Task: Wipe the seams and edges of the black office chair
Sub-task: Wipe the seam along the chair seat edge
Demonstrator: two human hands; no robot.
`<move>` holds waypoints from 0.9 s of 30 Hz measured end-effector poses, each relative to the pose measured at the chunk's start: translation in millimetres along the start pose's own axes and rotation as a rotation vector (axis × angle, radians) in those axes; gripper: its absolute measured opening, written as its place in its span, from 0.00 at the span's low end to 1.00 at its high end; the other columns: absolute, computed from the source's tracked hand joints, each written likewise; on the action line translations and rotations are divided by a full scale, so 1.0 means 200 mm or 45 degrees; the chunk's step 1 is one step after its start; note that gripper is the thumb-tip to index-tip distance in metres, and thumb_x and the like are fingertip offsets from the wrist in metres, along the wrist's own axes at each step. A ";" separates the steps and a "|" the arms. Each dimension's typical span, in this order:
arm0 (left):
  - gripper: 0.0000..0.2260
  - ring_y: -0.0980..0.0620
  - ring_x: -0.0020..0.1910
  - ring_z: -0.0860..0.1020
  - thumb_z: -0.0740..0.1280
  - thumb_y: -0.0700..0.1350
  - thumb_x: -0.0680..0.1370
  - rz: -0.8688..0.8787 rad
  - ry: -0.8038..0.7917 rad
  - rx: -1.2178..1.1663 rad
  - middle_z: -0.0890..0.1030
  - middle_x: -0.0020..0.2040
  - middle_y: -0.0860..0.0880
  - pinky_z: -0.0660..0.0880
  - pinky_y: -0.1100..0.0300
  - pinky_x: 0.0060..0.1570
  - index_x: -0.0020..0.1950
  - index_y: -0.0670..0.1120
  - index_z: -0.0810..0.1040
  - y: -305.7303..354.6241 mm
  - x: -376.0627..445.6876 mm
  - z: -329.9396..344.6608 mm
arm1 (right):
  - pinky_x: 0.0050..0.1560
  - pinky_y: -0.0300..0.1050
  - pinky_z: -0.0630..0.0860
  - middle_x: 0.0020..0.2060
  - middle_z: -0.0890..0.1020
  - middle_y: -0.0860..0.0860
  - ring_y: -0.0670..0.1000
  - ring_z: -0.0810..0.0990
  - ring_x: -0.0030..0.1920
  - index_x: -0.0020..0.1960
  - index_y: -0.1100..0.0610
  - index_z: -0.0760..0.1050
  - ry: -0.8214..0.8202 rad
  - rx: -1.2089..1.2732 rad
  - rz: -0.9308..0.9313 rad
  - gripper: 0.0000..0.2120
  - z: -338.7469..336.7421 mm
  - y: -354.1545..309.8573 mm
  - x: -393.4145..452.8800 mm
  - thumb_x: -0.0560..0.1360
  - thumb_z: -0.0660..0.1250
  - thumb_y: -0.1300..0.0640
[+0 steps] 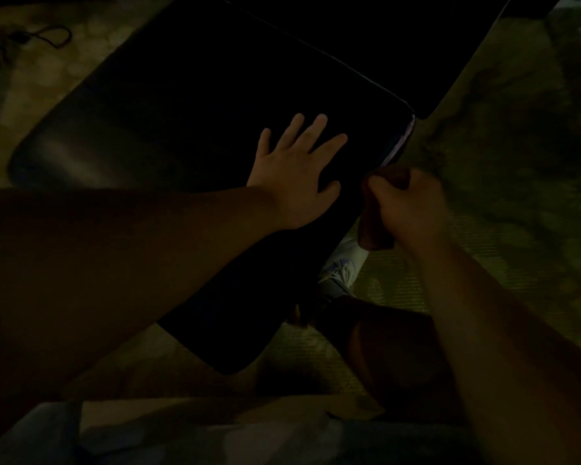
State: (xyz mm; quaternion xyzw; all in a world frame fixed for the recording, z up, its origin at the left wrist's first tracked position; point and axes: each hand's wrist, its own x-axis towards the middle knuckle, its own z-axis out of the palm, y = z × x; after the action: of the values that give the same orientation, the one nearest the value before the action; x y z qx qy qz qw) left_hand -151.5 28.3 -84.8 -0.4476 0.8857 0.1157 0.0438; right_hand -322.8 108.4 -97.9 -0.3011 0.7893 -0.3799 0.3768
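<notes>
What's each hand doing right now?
Left hand: open, flat on the chair seat.
Right hand: closed on a dark cloth at the seat edge.

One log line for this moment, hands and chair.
left hand: flat on chair seat | right hand: gripping cloth at seat edge | lighting: dim

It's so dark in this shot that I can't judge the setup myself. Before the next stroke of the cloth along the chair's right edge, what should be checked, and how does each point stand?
1. Left hand steadies the seat, fingers flat and spread: ok.
2. Right hand has the cloth gripped: ok.
3. Cloth meets the seat's right edge: ok, as far as the dim light shows.
4. Edge ahead, up to the pale corner seam, is free of obstacles: ok.
5. Cloth clean or damp enough: cannot tell, too dark.
6. Dirt left along the seam: cannot tell.
</notes>
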 end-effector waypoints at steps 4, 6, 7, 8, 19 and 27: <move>0.30 0.45 0.82 0.39 0.53 0.63 0.83 -0.015 0.011 0.000 0.42 0.84 0.51 0.39 0.35 0.77 0.82 0.60 0.46 0.03 0.03 0.03 | 0.45 0.48 0.77 0.42 0.80 0.53 0.53 0.79 0.44 0.48 0.61 0.78 0.065 -0.121 0.040 0.10 0.00 0.04 0.01 0.74 0.69 0.54; 0.29 0.45 0.82 0.39 0.51 0.63 0.83 -0.011 0.026 0.020 0.43 0.84 0.51 0.39 0.35 0.77 0.82 0.60 0.46 0.03 0.02 0.05 | 0.47 0.50 0.78 0.44 0.81 0.54 0.54 0.80 0.47 0.49 0.59 0.79 0.080 -0.094 0.053 0.10 -0.01 0.03 0.01 0.73 0.69 0.53; 0.29 0.46 0.82 0.39 0.51 0.62 0.83 -0.012 0.036 0.020 0.43 0.84 0.51 0.39 0.35 0.77 0.82 0.60 0.46 0.03 0.02 0.06 | 0.47 0.49 0.79 0.45 0.82 0.52 0.54 0.81 0.48 0.49 0.56 0.80 0.072 -0.038 0.041 0.10 -0.01 0.01 0.01 0.72 0.70 0.52; 0.29 0.46 0.82 0.39 0.51 0.62 0.83 -0.014 0.041 0.018 0.43 0.84 0.51 0.39 0.36 0.77 0.82 0.60 0.46 0.03 0.02 0.06 | 0.47 0.49 0.80 0.45 0.83 0.51 0.52 0.82 0.48 0.50 0.54 0.81 0.053 0.012 0.029 0.10 -0.01 0.00 0.01 0.72 0.71 0.50; 0.29 0.47 0.82 0.40 0.51 0.62 0.83 0.004 0.072 0.018 0.44 0.84 0.52 0.40 0.36 0.77 0.82 0.60 0.47 0.02 0.01 0.07 | 0.42 0.42 0.75 0.41 0.80 0.45 0.46 0.79 0.42 0.47 0.48 0.78 -0.025 0.014 -0.012 0.03 -0.01 0.00 -0.01 0.74 0.71 0.52; 0.29 0.47 0.82 0.42 0.50 0.62 0.82 0.011 0.083 0.020 0.46 0.84 0.51 0.43 0.35 0.77 0.82 0.60 0.48 0.01 0.01 0.08 | 0.35 0.33 0.75 0.38 0.79 0.44 0.39 0.78 0.37 0.45 0.49 0.78 -0.028 -0.019 -0.040 0.03 -0.01 0.00 0.00 0.74 0.71 0.52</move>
State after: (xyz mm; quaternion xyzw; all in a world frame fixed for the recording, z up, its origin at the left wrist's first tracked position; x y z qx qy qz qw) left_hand -154.3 32.6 -100.9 -0.4471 0.8893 0.0943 0.0180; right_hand -324.4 108.7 -96.4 -0.3202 0.7832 -0.3765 0.3773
